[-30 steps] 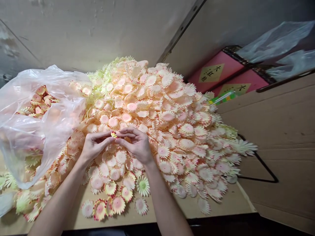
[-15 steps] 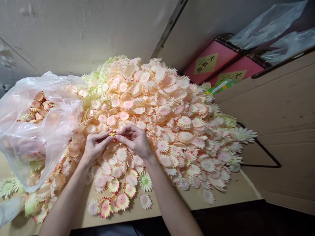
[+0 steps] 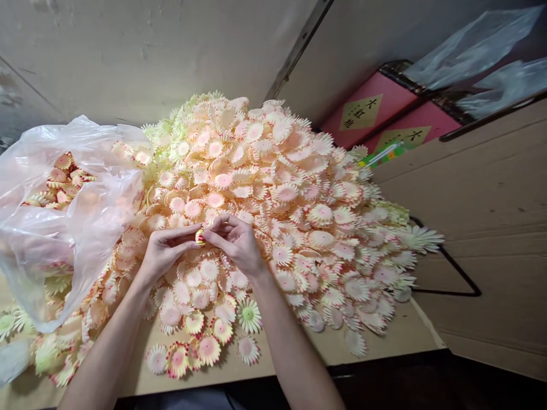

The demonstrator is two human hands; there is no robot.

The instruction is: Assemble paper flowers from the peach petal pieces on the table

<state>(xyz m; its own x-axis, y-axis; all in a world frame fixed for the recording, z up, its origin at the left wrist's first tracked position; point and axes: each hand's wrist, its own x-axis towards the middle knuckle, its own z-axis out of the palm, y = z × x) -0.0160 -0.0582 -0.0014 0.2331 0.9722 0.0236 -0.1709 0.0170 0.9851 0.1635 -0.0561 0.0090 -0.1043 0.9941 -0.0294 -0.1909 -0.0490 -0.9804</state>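
Between the fingertips of my two hands is a small yellow flower piece [image 3: 199, 237] with red petal tips, curled up. My left hand [image 3: 166, 250] pinches it from the left between thumb and fingers. From the right, the thumb and forefinger of my right hand [image 3: 234, 242] close on its other side. Under and behind both hands spreads a large heap of flower pieces [image 3: 282, 193], pale pink and cream with fringed edges. Several loose flower pieces [image 3: 209, 349] lie in front of my wrists on the table [image 3: 239, 371].
A translucent plastic bag [image 3: 96, 210] with red-tipped flower pieces inside stands at the left. Two red boxes [image 3: 359, 108] with yellow labels are at the back right. A cardboard sheet [image 3: 482, 228] and a black metal bar [image 3: 464, 267] border the table's right side.
The flower piece has turned between my fingertips, from lying sideways to standing more upright. Both hands remain almost in place; the view has shifted slightly.
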